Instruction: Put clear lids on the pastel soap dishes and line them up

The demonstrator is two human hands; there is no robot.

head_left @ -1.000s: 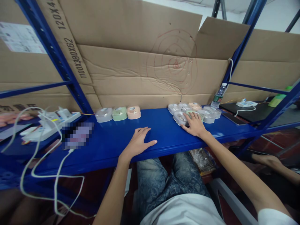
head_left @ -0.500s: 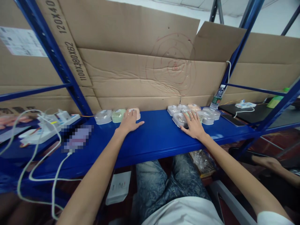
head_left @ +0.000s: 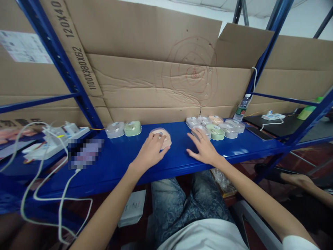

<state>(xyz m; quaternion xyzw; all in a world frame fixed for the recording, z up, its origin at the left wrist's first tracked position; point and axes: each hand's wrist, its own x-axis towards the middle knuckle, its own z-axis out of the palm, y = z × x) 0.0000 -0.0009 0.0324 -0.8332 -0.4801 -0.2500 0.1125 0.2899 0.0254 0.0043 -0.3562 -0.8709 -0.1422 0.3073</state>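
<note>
Peach case (head_left: 167, 136) sits held in left hand (head_left: 149, 153), fingers arched over it; right hand (head_left: 203, 148) spreads wide.
Likely light, stiff, slick; best gripped by its sides.

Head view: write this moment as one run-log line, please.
left hand: on peach container | right hand: spread at pale container, contact unclear | rear left: green container
</note>
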